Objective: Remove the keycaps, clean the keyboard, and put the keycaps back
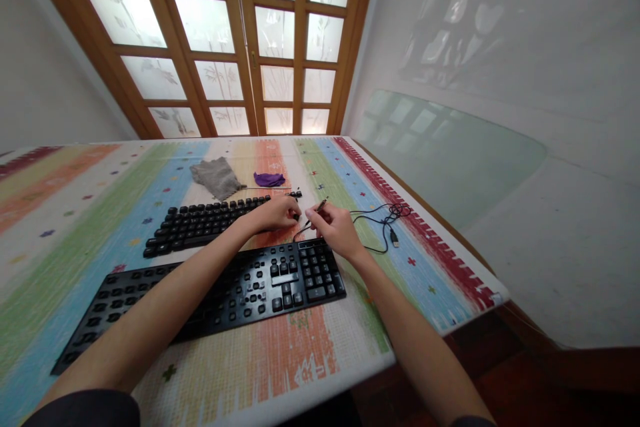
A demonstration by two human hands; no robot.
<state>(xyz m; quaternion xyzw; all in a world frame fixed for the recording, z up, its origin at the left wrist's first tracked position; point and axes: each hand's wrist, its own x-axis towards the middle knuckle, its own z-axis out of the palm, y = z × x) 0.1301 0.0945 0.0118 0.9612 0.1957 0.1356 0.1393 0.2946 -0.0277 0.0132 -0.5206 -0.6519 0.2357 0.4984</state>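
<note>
A black keyboard [235,287] lies across the near part of the table, with many of its keycaps off and the number pad still capped. Behind it, loose black keycaps [200,223] are laid out in rows. Above the gap between them, my left hand [274,213] is closed, pinching what looks like a small black keycap [296,217]. My right hand [336,227] is closed around a small slim tool [323,204], its exact kind too small to tell. Both hands are close together, fingertips nearly meeting, beyond the keyboard's upper right corner.
A grey cloth [216,177] and a purple cloth [269,179] lie toward the back, with a thin rod [267,187] beside them. The keyboard's coiled cable [385,220] and its USB plug [395,238] rest at right. A striped tablecloth [415,280] covers the table, which adjoins a white wall.
</note>
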